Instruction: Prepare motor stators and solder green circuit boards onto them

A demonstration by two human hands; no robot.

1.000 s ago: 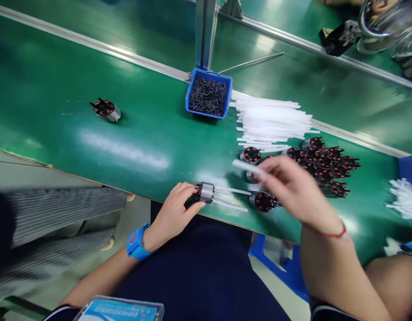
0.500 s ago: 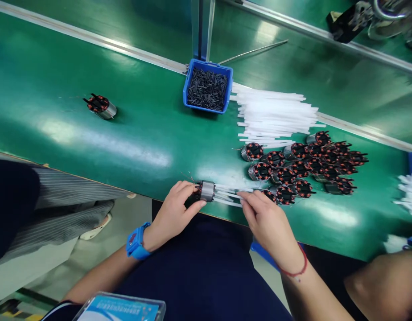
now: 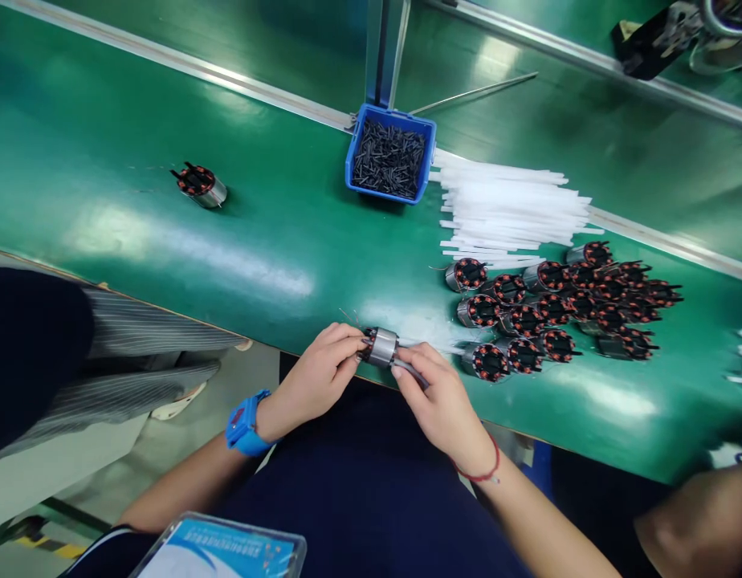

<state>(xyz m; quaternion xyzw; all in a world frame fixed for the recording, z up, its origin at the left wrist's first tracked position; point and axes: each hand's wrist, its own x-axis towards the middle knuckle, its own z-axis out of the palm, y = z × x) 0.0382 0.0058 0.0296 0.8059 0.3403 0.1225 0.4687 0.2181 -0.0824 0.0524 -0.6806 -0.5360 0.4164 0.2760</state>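
Left hand (image 3: pixel 320 373) and right hand (image 3: pixel 446 405) at one metal core (image 3: pixel 384 348).
The left holds its wired end; the right holds a pale strip (image 3: pixel 415 373) at the opposite end. On the counter (image 3: pixel 287 233), a blue bin (image 3: pixel 380 194) stands beside white strips (image 3: pixel 509 205).

Worktop (image 3: pixel 314 209): glossy green — glare (image 3: pixel 256 269) left of the grip
Post (image 3: pixel 383 48): metal, beyond it
Floor (image 3: pixel 160 449): pale — lower left

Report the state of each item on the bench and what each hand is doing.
Left hand: closed on the held stator's coil end
Held stator: turned sideways
Right hand: pinching a pale strip at the stator's other end
Blue bin: open, holding many black pieces
White strips: heaped loosely
Grouped stators: close together, coil ends showing
Lone stator: apart from the group
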